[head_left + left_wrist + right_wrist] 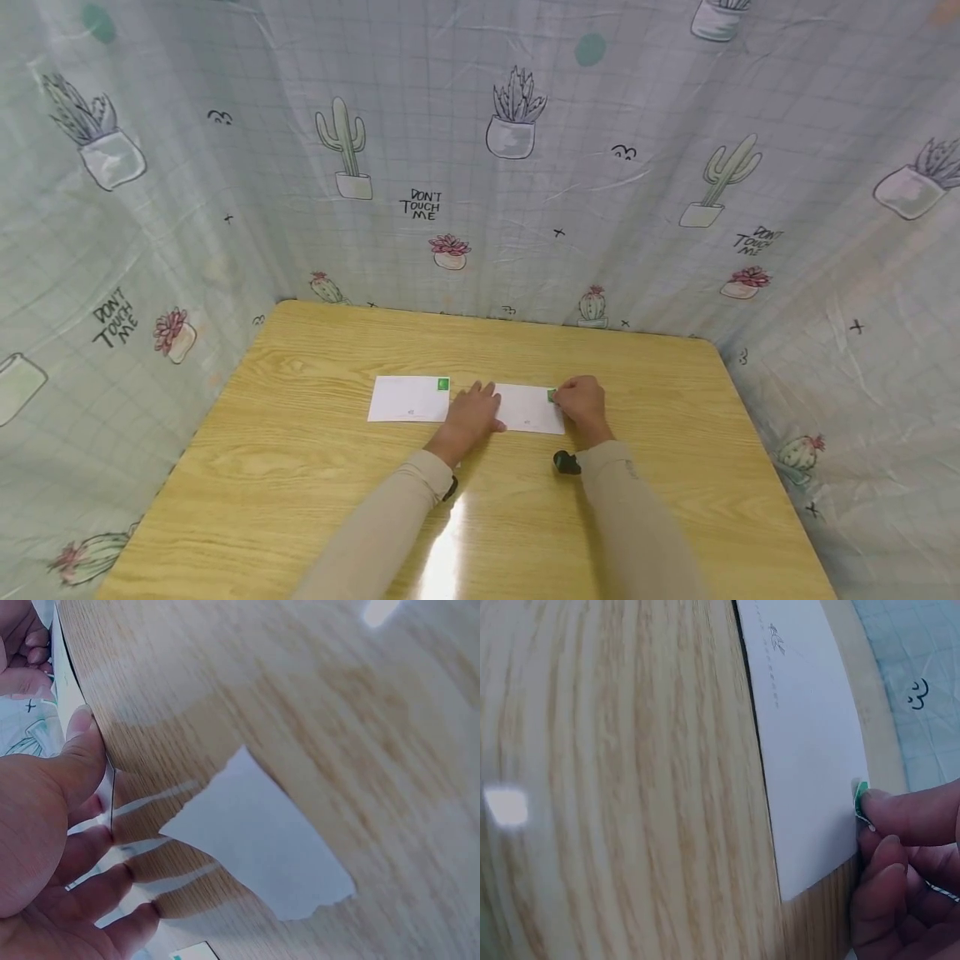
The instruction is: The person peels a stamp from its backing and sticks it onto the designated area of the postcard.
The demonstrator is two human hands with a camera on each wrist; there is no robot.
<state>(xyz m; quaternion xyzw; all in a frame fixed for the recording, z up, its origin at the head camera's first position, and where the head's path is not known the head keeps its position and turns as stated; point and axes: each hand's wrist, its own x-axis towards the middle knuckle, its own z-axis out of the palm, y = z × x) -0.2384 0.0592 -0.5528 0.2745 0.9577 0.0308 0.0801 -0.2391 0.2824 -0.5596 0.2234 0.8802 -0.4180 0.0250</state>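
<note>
Two white envelopes lie side by side on the wooden table. My left hand (474,414) rests on the left edge of the right envelope (525,407), its fingers spread and the thumb on the paper. At that envelope's upper right corner, my right hand (585,404) pinches a green stamp (862,799) between thumb and fingertips. The stamp looks bent, with part of it lifted off the paper; the fingers hide some of it. The left envelope (407,399) bears a flat green stamp (443,384) in its upper right corner.
A torn piece of white paper (262,840) lies on the table near my left wrist, mostly hidden under the forearm in the head view. A cactus-print curtain (465,167) hangs around the table's (315,500) back and sides.
</note>
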